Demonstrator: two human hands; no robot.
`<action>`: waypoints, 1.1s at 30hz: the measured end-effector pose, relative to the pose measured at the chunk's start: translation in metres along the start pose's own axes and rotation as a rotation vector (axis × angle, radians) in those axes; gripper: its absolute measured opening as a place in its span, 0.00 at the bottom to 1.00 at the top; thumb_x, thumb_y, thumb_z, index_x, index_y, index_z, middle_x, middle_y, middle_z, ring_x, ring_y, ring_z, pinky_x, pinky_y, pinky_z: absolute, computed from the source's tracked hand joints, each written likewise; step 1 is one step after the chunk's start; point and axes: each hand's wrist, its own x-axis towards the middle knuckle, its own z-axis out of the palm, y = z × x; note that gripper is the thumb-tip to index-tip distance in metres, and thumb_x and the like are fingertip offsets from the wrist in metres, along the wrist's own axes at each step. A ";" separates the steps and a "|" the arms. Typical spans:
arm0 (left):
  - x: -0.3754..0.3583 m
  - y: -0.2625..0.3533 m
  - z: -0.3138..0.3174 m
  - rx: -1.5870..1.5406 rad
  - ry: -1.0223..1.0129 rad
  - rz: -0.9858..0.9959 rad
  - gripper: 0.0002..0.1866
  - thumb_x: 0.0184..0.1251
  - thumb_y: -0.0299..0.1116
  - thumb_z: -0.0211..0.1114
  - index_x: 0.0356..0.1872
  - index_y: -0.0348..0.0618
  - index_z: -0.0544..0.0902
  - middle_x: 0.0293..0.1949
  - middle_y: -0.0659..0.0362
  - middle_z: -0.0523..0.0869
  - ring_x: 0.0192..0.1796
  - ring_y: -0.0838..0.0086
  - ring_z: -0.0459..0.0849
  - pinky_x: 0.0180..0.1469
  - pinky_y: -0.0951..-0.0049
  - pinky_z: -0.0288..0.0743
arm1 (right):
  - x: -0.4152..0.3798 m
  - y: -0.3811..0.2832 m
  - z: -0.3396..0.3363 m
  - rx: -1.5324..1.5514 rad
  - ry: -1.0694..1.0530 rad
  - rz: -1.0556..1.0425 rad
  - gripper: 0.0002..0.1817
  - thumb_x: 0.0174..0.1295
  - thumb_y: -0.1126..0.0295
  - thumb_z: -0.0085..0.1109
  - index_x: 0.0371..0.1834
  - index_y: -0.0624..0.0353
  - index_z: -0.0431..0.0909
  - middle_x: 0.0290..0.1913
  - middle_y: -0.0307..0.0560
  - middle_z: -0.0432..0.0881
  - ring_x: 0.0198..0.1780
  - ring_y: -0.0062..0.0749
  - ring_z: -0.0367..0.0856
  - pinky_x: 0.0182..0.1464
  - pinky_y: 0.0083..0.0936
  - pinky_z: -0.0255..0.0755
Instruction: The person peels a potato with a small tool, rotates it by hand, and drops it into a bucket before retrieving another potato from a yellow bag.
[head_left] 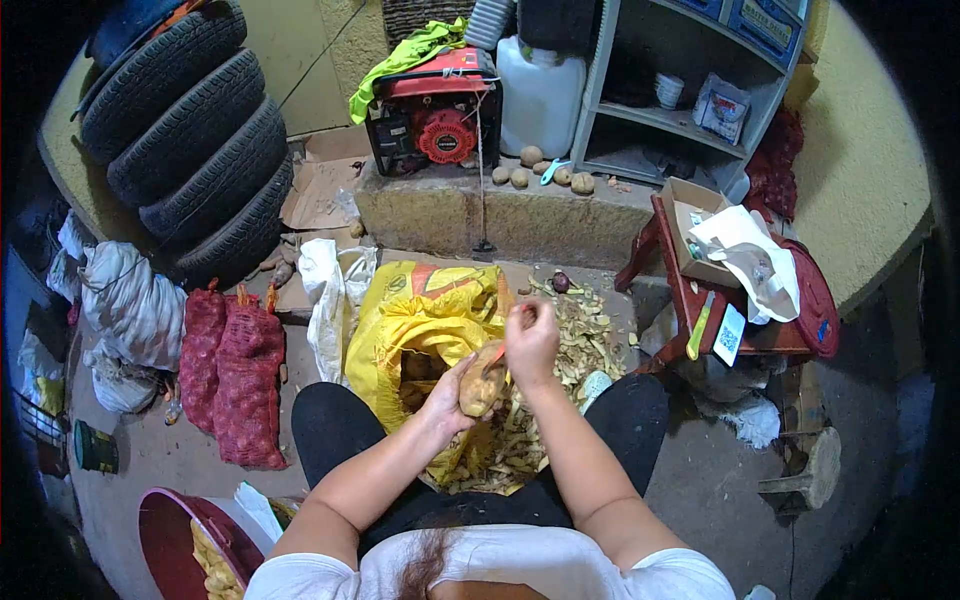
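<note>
My left hand (450, 398) is wrapped round a partly peeled potato (480, 392), whose lower end shows pale yellow flesh. Just to the right, my right hand (532, 338) is closed on an orange-red peeler (502, 352), its head at the potato's upper side. Below and behind my hands stands an open yellow sack (378, 325) with potatoes visible in its mouth. Peelings (582, 335) lie heaped on the floor right of the sack, with a dark red onion (560, 283) among them.
Red net sacks (250, 385) of onions stand at the left, below stacked tyres (200, 130). A maroon tub (165, 530) holds peeled potatoes at lower left. Several potatoes (582, 183) lie on a ledge by a red generator (440, 120). A red table (768, 335) stands right.
</note>
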 end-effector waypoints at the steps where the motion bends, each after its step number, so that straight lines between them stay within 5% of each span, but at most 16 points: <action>1: -0.003 -0.002 0.004 0.004 0.000 -0.003 0.19 0.66 0.48 0.46 0.49 0.48 0.72 0.40 0.57 0.79 0.34 0.68 0.81 0.27 0.67 0.76 | 0.010 0.016 -0.002 -0.041 0.056 0.069 0.11 0.51 0.69 0.53 0.35 0.62 0.69 0.29 0.54 0.75 0.27 0.48 0.76 0.31 0.37 0.70; 3: -0.014 -0.007 0.011 0.003 0.011 -0.064 0.21 0.66 0.48 0.45 0.50 0.45 0.71 0.39 0.54 0.79 0.31 0.67 0.81 0.21 0.68 0.76 | 0.026 0.044 -0.007 -0.177 0.164 0.151 0.11 0.51 0.68 0.52 0.34 0.61 0.69 0.29 0.53 0.75 0.27 0.47 0.76 0.31 0.37 0.69; 8: -0.012 0.010 0.005 -0.053 -0.070 -0.097 0.24 0.63 0.54 0.46 0.52 0.48 0.70 0.39 0.53 0.79 0.33 0.65 0.80 0.26 0.64 0.77 | 0.031 0.069 -0.014 -0.264 0.298 0.239 0.12 0.50 0.67 0.52 0.36 0.61 0.69 0.29 0.52 0.75 0.31 0.46 0.76 0.36 0.37 0.69; 12: -0.009 0.013 -0.002 -0.065 -0.032 -0.024 0.27 0.62 0.59 0.43 0.53 0.51 0.70 0.40 0.53 0.80 0.35 0.62 0.79 0.33 0.59 0.75 | 0.030 0.060 -0.012 0.134 0.096 0.554 0.13 0.52 0.68 0.52 0.37 0.63 0.68 0.27 0.50 0.75 0.30 0.35 0.76 0.34 0.29 0.69; 14: -0.004 0.009 0.000 -0.034 0.075 0.030 0.26 0.63 0.57 0.45 0.52 0.52 0.71 0.40 0.55 0.80 0.36 0.65 0.79 0.34 0.60 0.74 | 0.020 0.023 -0.009 0.177 0.028 0.454 0.12 0.53 0.69 0.54 0.37 0.63 0.69 0.27 0.48 0.75 0.29 0.30 0.75 0.32 0.28 0.69; 17: -0.001 0.003 0.014 -0.033 0.098 0.071 0.22 0.63 0.54 0.46 0.49 0.51 0.72 0.39 0.58 0.80 0.36 0.67 0.79 0.34 0.61 0.74 | 0.005 -0.015 -0.007 0.116 -0.036 0.279 0.14 0.53 0.68 0.54 0.39 0.63 0.68 0.29 0.50 0.75 0.28 0.37 0.77 0.31 0.32 0.69; 19: 0.001 0.001 0.002 -0.011 0.046 0.039 0.21 0.64 0.53 0.46 0.47 0.51 0.73 0.38 0.59 0.80 0.36 0.67 0.79 0.34 0.62 0.73 | -0.004 -0.014 -0.001 -0.135 0.021 -0.038 0.14 0.53 0.68 0.54 0.40 0.63 0.67 0.29 0.54 0.76 0.28 0.45 0.77 0.31 0.35 0.71; 27: -0.004 0.000 0.002 0.022 -0.040 -0.084 0.20 0.64 0.49 0.47 0.47 0.47 0.73 0.34 0.56 0.81 0.29 0.62 0.80 0.25 0.62 0.75 | 0.018 0.022 -0.005 -0.156 0.137 0.139 0.14 0.54 0.67 0.51 0.41 0.60 0.65 0.26 0.52 0.78 0.26 0.46 0.78 0.29 0.37 0.71; 31: -0.008 0.005 0.007 -0.003 0.074 -0.061 0.20 0.63 0.50 0.48 0.48 0.48 0.73 0.35 0.54 0.81 0.28 0.58 0.80 0.25 0.59 0.76 | 0.034 0.039 -0.017 -0.225 0.288 0.119 0.13 0.54 0.68 0.51 0.41 0.61 0.66 0.25 0.51 0.76 0.27 0.46 0.77 0.30 0.36 0.70; 33: -0.006 0.006 0.003 -0.035 0.072 -0.047 0.20 0.63 0.50 0.48 0.48 0.48 0.73 0.35 0.54 0.81 0.29 0.58 0.80 0.25 0.60 0.76 | 0.038 0.034 -0.022 -0.232 0.345 0.158 0.12 0.53 0.68 0.53 0.39 0.61 0.68 0.25 0.49 0.76 0.30 0.40 0.77 0.34 0.33 0.70</action>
